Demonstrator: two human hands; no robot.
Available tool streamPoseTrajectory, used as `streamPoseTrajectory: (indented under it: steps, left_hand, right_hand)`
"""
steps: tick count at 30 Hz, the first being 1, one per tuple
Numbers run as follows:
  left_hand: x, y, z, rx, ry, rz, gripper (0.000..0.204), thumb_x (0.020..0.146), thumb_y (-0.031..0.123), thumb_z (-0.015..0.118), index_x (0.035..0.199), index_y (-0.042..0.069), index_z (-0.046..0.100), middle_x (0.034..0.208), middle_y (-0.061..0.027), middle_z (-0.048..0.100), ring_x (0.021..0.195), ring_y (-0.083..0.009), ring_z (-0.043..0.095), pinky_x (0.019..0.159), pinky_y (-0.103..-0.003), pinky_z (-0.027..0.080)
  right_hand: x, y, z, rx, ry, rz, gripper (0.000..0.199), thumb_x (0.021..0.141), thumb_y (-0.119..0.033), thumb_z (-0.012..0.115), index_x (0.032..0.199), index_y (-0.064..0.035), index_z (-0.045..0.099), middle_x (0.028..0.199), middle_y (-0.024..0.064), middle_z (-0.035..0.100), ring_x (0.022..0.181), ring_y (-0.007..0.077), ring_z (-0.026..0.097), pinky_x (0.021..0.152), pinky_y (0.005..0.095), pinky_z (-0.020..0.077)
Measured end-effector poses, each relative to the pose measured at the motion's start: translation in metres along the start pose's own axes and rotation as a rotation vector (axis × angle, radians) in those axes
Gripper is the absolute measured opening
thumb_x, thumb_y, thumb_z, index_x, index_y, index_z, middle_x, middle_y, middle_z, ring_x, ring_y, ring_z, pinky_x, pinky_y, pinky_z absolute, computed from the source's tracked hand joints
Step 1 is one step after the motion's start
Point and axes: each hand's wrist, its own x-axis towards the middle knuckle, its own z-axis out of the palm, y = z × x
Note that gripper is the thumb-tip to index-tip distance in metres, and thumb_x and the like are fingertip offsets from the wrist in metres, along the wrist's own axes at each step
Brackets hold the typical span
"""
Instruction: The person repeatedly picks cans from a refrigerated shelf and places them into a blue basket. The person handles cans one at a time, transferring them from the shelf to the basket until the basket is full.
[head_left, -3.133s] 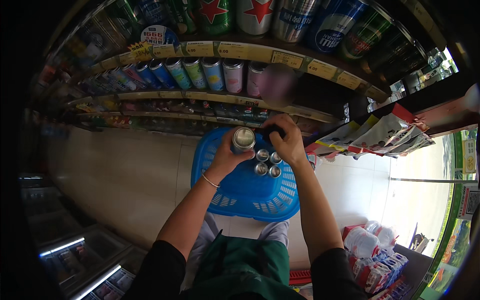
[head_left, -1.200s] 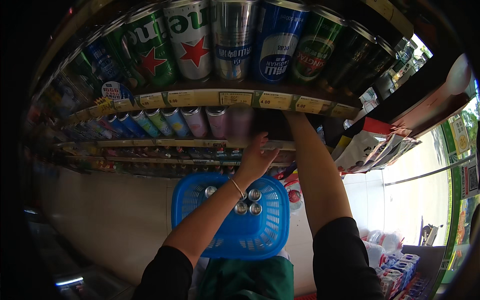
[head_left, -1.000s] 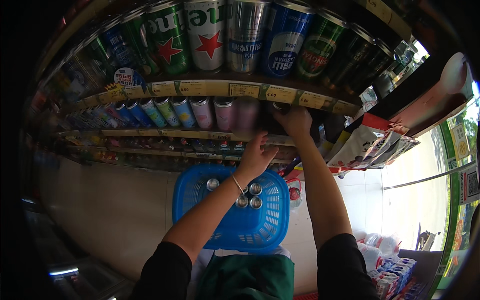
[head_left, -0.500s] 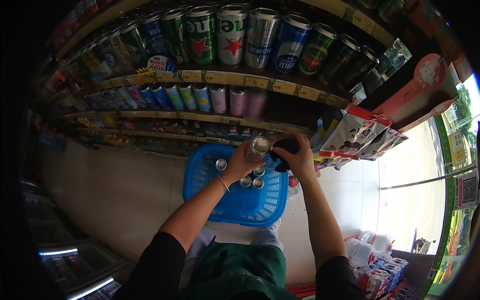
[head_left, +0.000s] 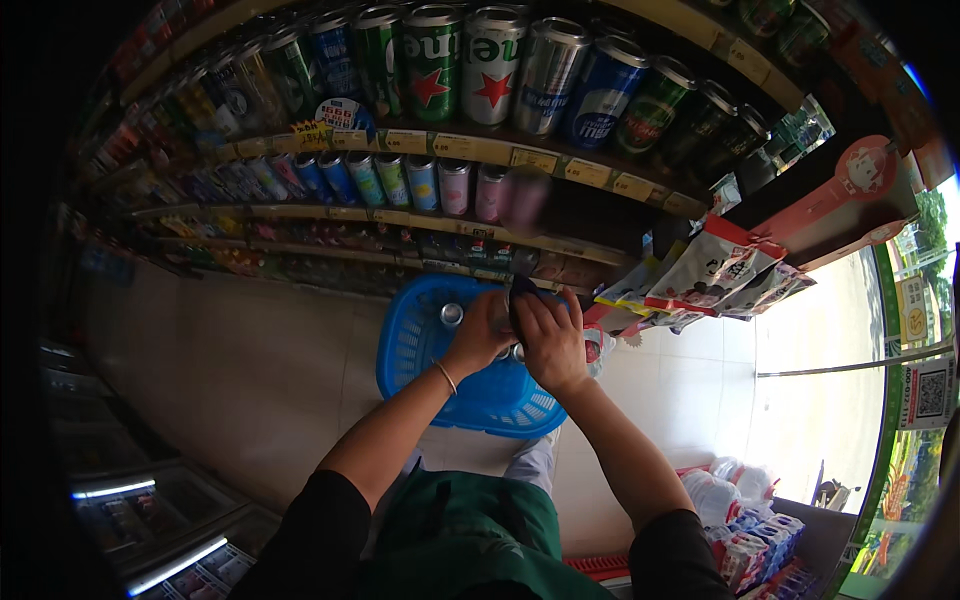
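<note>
Over a blue plastic basket [head_left: 402, 345], my left hand [head_left: 478, 338] is closed round a can [head_left: 501, 318], now mostly covered by fingers and cloth. My right hand [head_left: 553, 345] presses a dark cloth [head_left: 520, 290] over the can's top and side, its fingers bent across the cloth. Inside the basket a silver-topped can [head_left: 451, 315] stands left of my left hand. Another can [head_left: 517, 352] shows only in part beneath my hands; the rest of the basket's middle is hidden by them.
Ahead, a shelf holds tall beer cans [head_left: 490, 70], with slimmer pastel cans [head_left: 454, 187] on the shelf below. Snack bags [head_left: 715, 265] hang at the right, beside a bright glass door [head_left: 820, 400]. Wrapped packs [head_left: 755, 540] stand at lower right, lit cases [head_left: 170, 530] at lower left.
My right hand has moved left and down, bringing the cloth from beside the can onto it. The can's silver top, visible before, is now covered. The view has shifted slightly.
</note>
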Motion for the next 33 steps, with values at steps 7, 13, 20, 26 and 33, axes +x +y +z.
streamPoseTrajectory:
  steps: [7, 13, 20, 26, 33]
  left_hand:
    - [0.002, -0.008, 0.004, -0.557, -0.195, -0.058, 0.067, 0.076, 0.020, 0.081, 0.131, 0.007, 0.044, 0.121, -0.0095, 0.058, 0.112, -0.0238, 0.058, 0.093, -0.035, 0.048]
    - [-0.001, 0.003, -0.029, -1.050, -0.313, -0.443, 0.065, 0.092, 0.063, 0.043, 0.133, 0.013, 0.044, 0.121, -0.0067, 0.058, 0.113, -0.0172, 0.058, 0.089, -0.034, 0.053]
    - [-0.010, 0.022, -0.012, -1.392, -0.015, -0.481, 0.056, 0.100, 0.056, 0.030, 0.132, 0.013, 0.047, 0.117, -0.0066, 0.060, 0.104, -0.0194, 0.062, 0.085, -0.030, 0.054]
    - [-0.026, 0.013, -0.012, -1.275, -0.329, -0.528, 0.058, 0.099, 0.057, 0.028, 0.125, 0.010, 0.051, 0.097, -0.0116, 0.068, 0.080, -0.0217, 0.070, 0.068, -0.033, 0.058]
    - [-0.012, 0.027, -0.020, -0.932, -0.198, -0.579, 0.063, 0.096, 0.062, 0.034, 0.123, 0.008, 0.055, 0.102, -0.0099, 0.067, 0.089, -0.0204, 0.068, 0.074, -0.030, 0.055]
  right_hand:
    - [0.011, 0.048, -0.003, 0.713, 0.182, 0.692, 0.019, 0.094, -0.016, 0.054, 0.103, 0.0003, 0.060, 0.090, 0.0118, 0.065, 0.083, 0.0288, 0.061, 0.080, 0.0367, 0.0470]
    - [-0.011, -0.001, -0.010, 1.153, 0.181, 0.546, 0.034, 0.102, -0.016, 0.038, 0.132, -0.0032, 0.049, 0.135, 0.0137, 0.051, 0.130, 0.0232, 0.044, 0.110, 0.0329, 0.0305]
    - [-0.006, -0.049, 0.028, 0.436, -0.236, 0.107, 0.058, 0.093, -0.033, 0.052, 0.144, -0.0097, 0.039, 0.154, 0.0150, 0.025, 0.143, 0.0391, 0.017, 0.116, 0.0501, 0.0140]
    - [0.048, 0.012, 0.040, 1.191, -0.278, 0.581, 0.049, 0.083, -0.027, 0.069, 0.125, -0.0047, 0.056, 0.115, 0.0131, 0.060, 0.107, 0.0281, 0.058, 0.094, 0.0370, 0.0462]
    - [0.043, 0.009, 0.031, 1.273, -0.146, 0.787, 0.043, 0.080, -0.028, 0.074, 0.114, -0.0044, 0.062, 0.098, 0.0111, 0.064, 0.086, 0.0200, 0.063, 0.078, 0.0324, 0.0512]
